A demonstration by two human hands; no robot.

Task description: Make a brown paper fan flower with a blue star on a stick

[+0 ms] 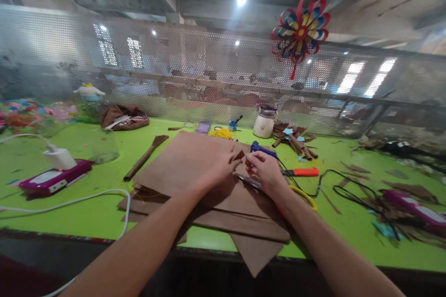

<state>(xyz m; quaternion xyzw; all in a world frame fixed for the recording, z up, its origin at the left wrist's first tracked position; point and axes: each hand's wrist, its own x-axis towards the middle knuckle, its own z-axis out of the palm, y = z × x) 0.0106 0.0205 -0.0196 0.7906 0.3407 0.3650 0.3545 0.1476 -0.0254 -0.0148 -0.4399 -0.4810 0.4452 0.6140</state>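
Observation:
My left hand [223, 167] is closed on a small folded strip of brown paper [239, 154], held above a stack of brown paper sheets [195, 158]. Close beside it, my right hand [266, 171] has its fingertips pinched together; what they hold, if anything, is too small to tell. Under the right hand and wrist lie scissors [248, 181], blades toward the left, with a yellow handle loop partly hidden. A blue glue gun [258, 149] rests just behind the right hand. To its right is a cutter with an orange handle [306, 172].
A rolled brown paper stick [144, 160] lies left of the stack. Behind stand a white jar [264, 124] and a pile of brown paper rolls [296, 141]. Purple power strips [57, 178] sit at both sides, with cables across the green table [104, 216]. A perforated metal screen [216, 74] rises behind.

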